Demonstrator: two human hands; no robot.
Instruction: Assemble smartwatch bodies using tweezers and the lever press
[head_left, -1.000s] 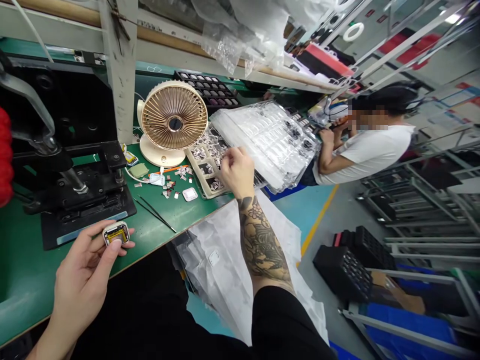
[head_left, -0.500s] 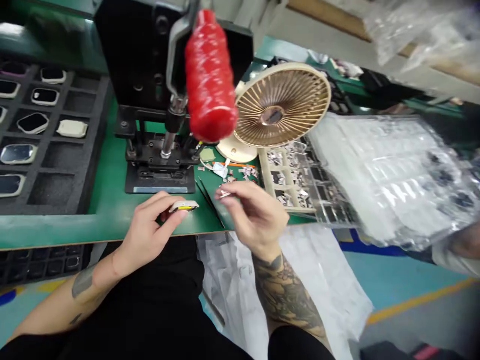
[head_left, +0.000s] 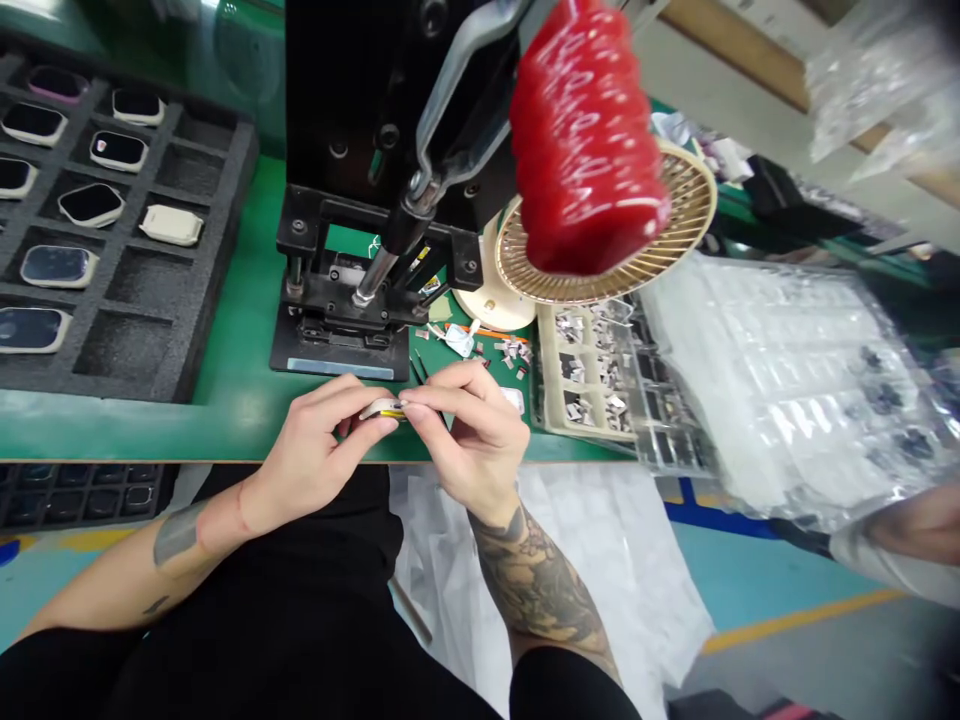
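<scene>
My left hand (head_left: pixel 319 440) grips a pale smartwatch case (head_left: pixel 381 408) by its left end, thumb below and fingers above. A yellow strip shows along the near side of the case. Against the right end of the case, my right hand (head_left: pixel 480 430) is closed in a pinch on a small pale piece (head_left: pixel 404 403), mostly covered by the fingertips. Black tweezers (head_left: pixel 418 368) lie on the green bench behind my right fingers, partly hidden. Just beyond my hands stands a black hand press (head_left: pixel 341 345) with a red-gripped lever (head_left: pixel 589 140).
A dark foam tray (head_left: pixel 217 240) holding several watches is at the left. A beige fan (head_left: pixel 491 300) stands behind the press. Loose small parts (head_left: pixel 514 350) and a compartment box (head_left: pixel 551 385) lie to the right, beside clear plastic trays (head_left: pixel 795 370). Another person's arm (head_left: pixel 900 540) is at the far right.
My right hand has moved left with the small pale piece and now meets the watch case. My left hand keeps its grip. The camera view has shifted, and the press appears larger.
</scene>
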